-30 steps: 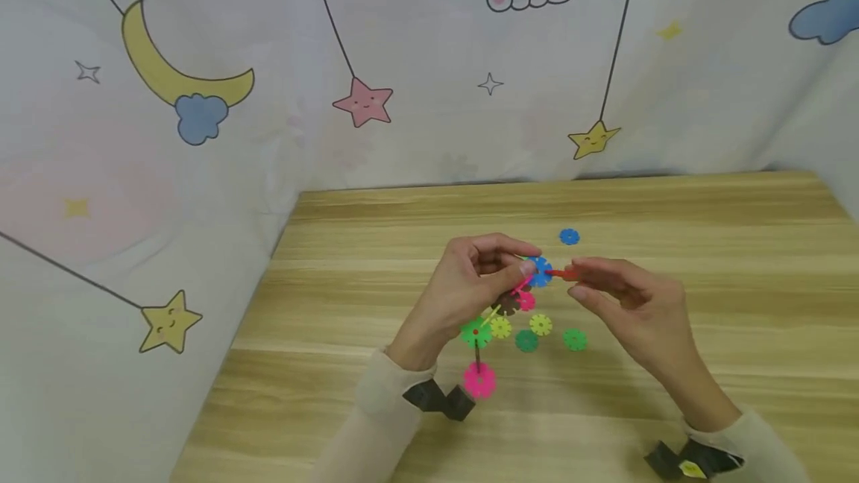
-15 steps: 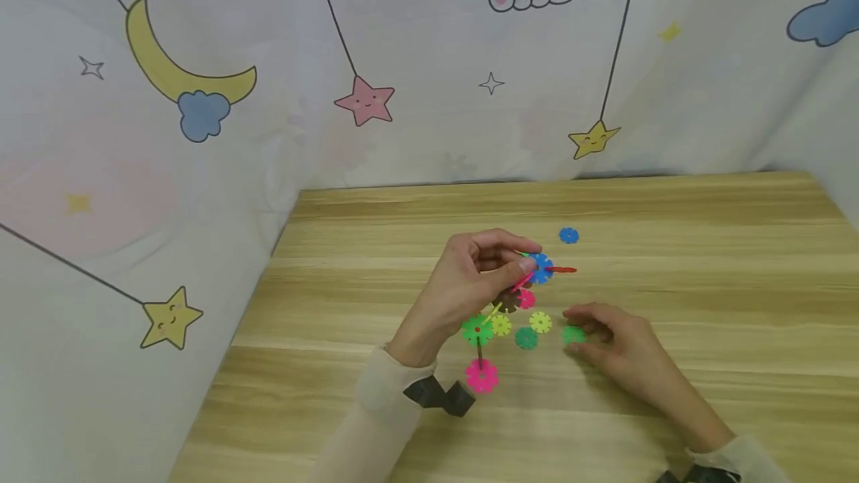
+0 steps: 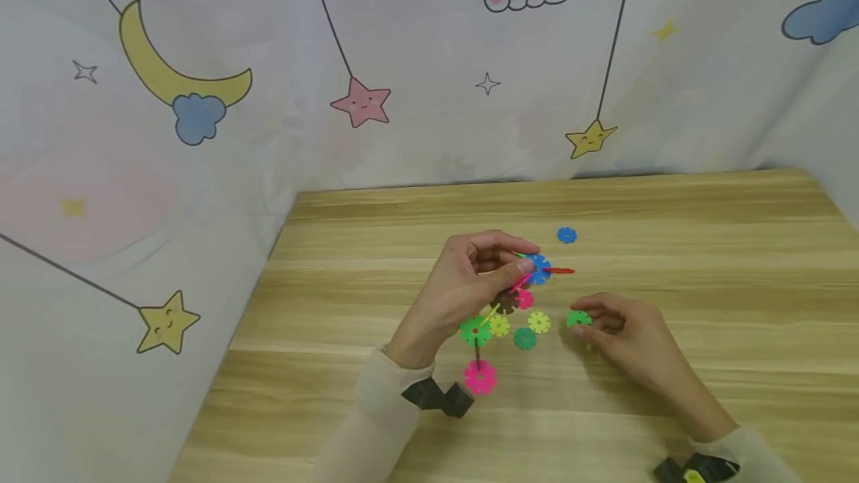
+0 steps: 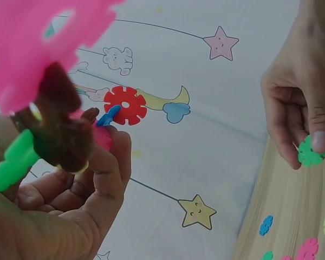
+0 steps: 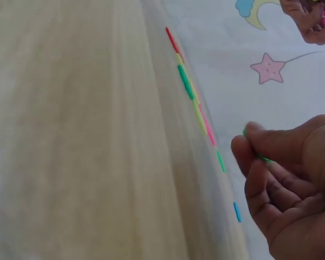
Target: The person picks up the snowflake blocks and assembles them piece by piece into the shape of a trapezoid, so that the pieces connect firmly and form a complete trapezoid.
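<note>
My left hand (image 3: 470, 278) grips a chain of slotted plastic discs joined edge to edge. Its top end carries a blue disc (image 3: 542, 270) and a red disc (image 3: 564, 271), the latter seen face-on in the left wrist view. Below the palm hang a green disc (image 3: 470, 335) and, lowest, a pink disc (image 3: 480, 387); the fingers hide part of the chain. To the right, my right hand (image 3: 634, 334) pinches a loose green disc (image 3: 578, 317) between thumb and fingertips, just above the table. The right wrist view shows that disc edge-on.
Several loose discs lie on the wooden table (image 3: 738, 282): a yellow disc (image 3: 539, 329), a teal disc (image 3: 526, 345), a pink disc (image 3: 526, 300) near the chain, and a blue disc (image 3: 567, 240) farther back. A printed cloth (image 3: 416, 36) hangs behind the table.
My right hand has left the red disc, now part of the chain, moved down to the table and picked up the green disc. My left hand stays nearly still, holding the chain.
</note>
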`<control>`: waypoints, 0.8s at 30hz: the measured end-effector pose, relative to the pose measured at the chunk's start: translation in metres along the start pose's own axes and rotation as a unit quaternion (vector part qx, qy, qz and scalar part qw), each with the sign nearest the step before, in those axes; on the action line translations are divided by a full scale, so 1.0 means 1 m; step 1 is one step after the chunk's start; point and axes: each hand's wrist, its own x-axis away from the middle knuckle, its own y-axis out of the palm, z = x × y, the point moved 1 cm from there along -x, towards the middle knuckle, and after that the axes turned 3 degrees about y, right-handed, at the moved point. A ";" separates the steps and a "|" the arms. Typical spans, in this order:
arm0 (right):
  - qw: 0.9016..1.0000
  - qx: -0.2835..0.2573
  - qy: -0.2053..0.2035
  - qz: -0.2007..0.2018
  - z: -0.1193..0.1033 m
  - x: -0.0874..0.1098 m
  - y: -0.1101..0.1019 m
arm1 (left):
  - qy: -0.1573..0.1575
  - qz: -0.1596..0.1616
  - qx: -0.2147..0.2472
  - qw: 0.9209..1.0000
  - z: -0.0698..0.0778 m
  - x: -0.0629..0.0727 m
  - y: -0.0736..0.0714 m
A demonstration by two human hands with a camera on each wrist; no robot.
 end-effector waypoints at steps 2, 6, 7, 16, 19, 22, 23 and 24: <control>1.000 -0.024 -0.002 0.017 -0.001 0.000 -0.002 | -0.001 0.002 -0.001 1.000 0.000 0.000 0.000; 0.997 -0.060 -0.013 0.041 -0.002 -0.001 -0.005 | -0.002 0.003 -0.001 1.000 0.000 0.000 -0.001; 0.997 -0.068 -0.015 0.041 -0.002 -0.001 -0.006 | -0.002 0.003 -0.001 1.000 0.000 0.000 -0.001; 0.973 -0.227 -0.008 0.037 -0.019 0.000 -0.021 | -0.003 0.010 -0.004 1.000 0.001 -0.001 -0.001; 0.959 -0.278 -0.022 0.047 -0.027 -0.001 -0.026 | -0.007 0.012 -0.004 1.000 0.001 -0.001 -0.001; 0.953 -0.294 -0.038 0.063 -0.035 0.001 -0.029 | -0.009 0.011 -0.004 1.000 0.001 -0.001 -0.001; 0.951 -0.298 -0.044 0.068 -0.038 0.001 -0.030 | -0.010 0.011 -0.004 1.000 0.001 -0.001 -0.001; 0.948 -0.304 -0.054 0.070 -0.040 0.002 -0.031 | -0.010 0.010 -0.004 1.000 0.001 -0.001 -0.001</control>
